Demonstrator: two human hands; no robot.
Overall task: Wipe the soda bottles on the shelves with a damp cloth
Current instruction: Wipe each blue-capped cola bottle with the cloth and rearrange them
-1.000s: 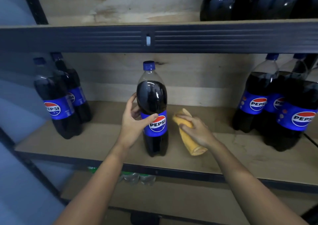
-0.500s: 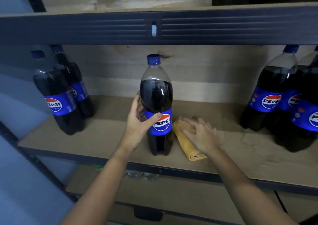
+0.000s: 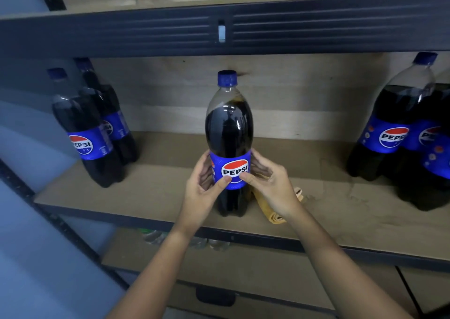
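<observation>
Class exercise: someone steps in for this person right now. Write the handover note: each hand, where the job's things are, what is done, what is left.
Left hand and right hand: both grip the middle bottle at its label, thumbs on the front.
The bottle stands upright on the shelf.
Yellow cloth: lying on the shelf just right of the bottle, under the right wrist, in neither hand.
Other bottles wait: two at left, a group at right.
Done: which bottles are already wiped cannot be told.
Left: pick up the cloth and wipe the bottles.

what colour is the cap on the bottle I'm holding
Blue, clearest in the head view: the cap.
</observation>
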